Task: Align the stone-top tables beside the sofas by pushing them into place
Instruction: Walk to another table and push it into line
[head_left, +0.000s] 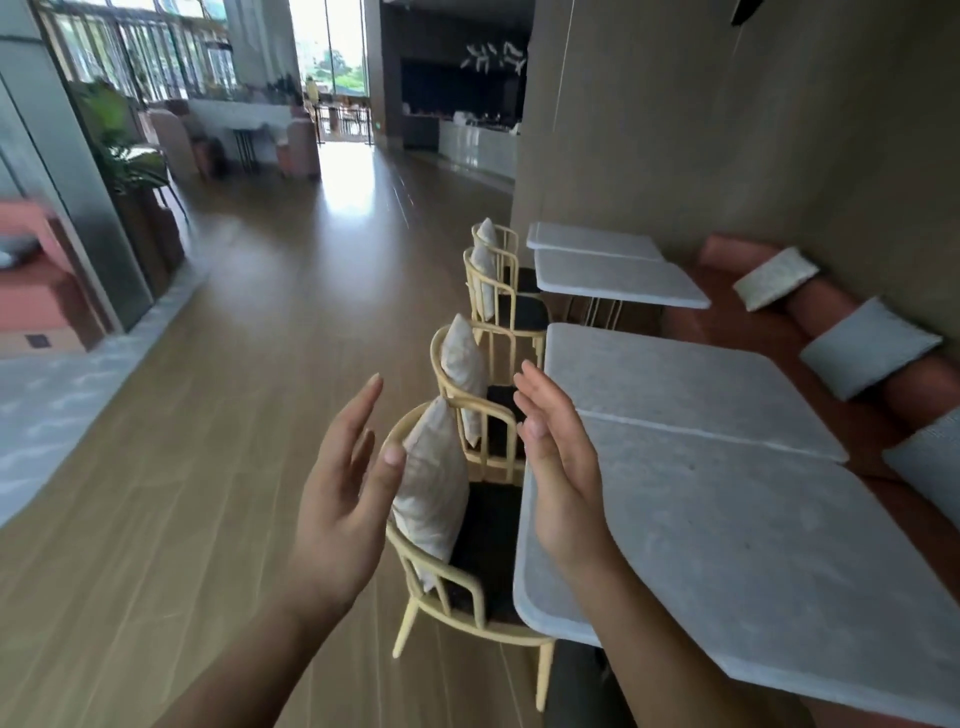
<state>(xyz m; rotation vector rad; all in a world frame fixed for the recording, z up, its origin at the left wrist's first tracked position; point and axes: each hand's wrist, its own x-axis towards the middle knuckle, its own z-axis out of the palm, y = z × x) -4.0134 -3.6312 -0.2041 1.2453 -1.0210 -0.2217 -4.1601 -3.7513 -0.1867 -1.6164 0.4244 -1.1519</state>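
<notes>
Two pale grey stone-top tables stand edge to edge at the right: the near table (753, 561) and the one behind it (675, 384), with a thin seam between them. Farther back stand two more stone-top tables (618, 283), also side by side. A terracotta sofa (831, 312) with cushions runs along the wall behind them. My left hand (343, 499) is raised over the floor, fingers straight, palm facing right. My right hand (561, 467) hovers by the near table's left edge, fingers straight, palm facing left. Neither hand holds anything.
Cream wooden chairs (467, 519) with pillows line the tables' left side, two near and two farther (498, 291). Wide wooden floor (234, 415) stretches to the left. A glass partition, plants and another sofa (31, 291) are at far left. A counter stands at the back.
</notes>
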